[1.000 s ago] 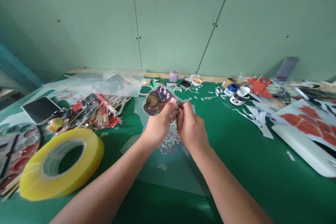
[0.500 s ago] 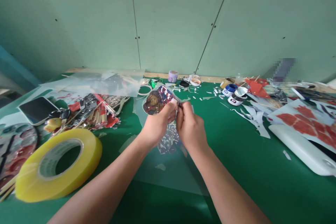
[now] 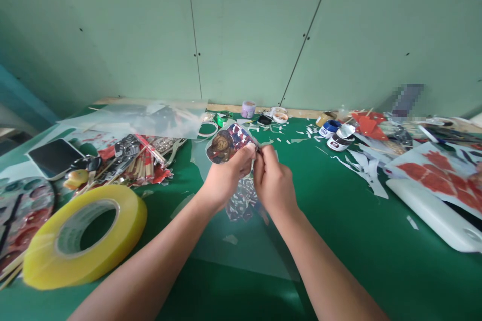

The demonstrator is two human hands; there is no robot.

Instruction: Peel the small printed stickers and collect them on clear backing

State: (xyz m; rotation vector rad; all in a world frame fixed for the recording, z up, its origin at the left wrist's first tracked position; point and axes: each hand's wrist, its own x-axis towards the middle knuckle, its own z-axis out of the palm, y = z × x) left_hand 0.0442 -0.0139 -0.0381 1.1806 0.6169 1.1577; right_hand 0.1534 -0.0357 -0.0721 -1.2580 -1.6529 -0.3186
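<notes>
A cut-out picture point(image 3: 222, 145) with a brown round part and a red, white and dark pattern is pinched in my left hand point(image 3: 226, 175), thumb on top. Close beside it, my right hand point(image 3: 276, 180) is closed at the picture's right edge. A small dark bit shows at its fingertips, too hidden to name. Beneath both hands, a grey-and-white patterned piece point(image 3: 241, 200) lies over a translucent sheet point(image 3: 244, 256) on the green table point(image 3: 350, 261).
At left are a yellow tape roll point(image 3: 124, 241), a paint palette point(image 3: 33, 205), a phone-like device point(image 3: 54, 156) and piled sticks point(image 3: 145, 160). Right of the hands stand paint jars point(image 3: 341, 141), paper strips point(image 3: 371, 170), a white holder point(image 3: 429, 210) and a red-painted sheet point(image 3: 437, 170).
Both hands stay almost in place with their grips unchanged. The cut-out picture has shifted very slightly to the right and down.
</notes>
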